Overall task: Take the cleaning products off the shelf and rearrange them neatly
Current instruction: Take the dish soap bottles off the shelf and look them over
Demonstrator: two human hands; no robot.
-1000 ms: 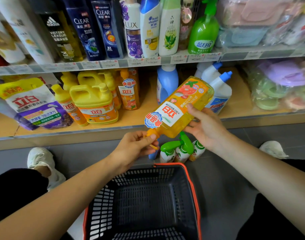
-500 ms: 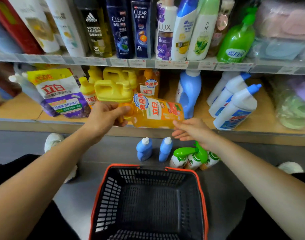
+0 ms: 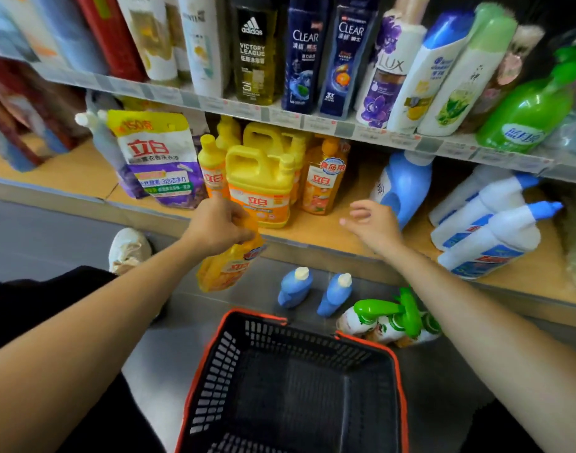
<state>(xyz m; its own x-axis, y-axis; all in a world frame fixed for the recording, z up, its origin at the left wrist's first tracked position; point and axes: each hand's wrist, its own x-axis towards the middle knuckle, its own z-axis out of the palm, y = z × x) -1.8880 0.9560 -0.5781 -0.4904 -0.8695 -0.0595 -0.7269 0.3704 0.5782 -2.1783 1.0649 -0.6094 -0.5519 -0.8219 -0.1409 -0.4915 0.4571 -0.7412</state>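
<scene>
The left hand (image 3: 218, 225) is closed around the top of an orange dish soap bottle (image 3: 226, 271). The bottle hangs below the hand with its base down and tilted toward the left, in front of the lower shelf's edge and over the grey floor (image 3: 67, 233). Whether its base touches the floor cannot be told. The right hand (image 3: 375, 223) holds nothing. Its fingers are loosely spread over the front of the lower shelf (image 3: 326, 232), near a blue bottle (image 3: 406, 184) standing there.

On the same shelf, behind the left hand, a yellow jug (image 3: 262, 188) with a handle stands with a second orange bottle (image 3: 322, 183) just to its right and a purple and white refill pouch (image 3: 161, 161) to its left. At the far right, white bottles with blue caps (image 3: 489, 238) lean over to the right.

Two small blue bottles (image 3: 295, 286) stand side by side on the floor, right of the held bottle. Spray bottles with green triggers (image 3: 389, 320) lie close to them on the right. A black basket (image 3: 221, 371) with an orange rim sits nearest, between the forearms. Shampoo bottles (image 3: 308, 57) line the upper shelf, with a green pump bottle (image 3: 528, 112) at its right end.
</scene>
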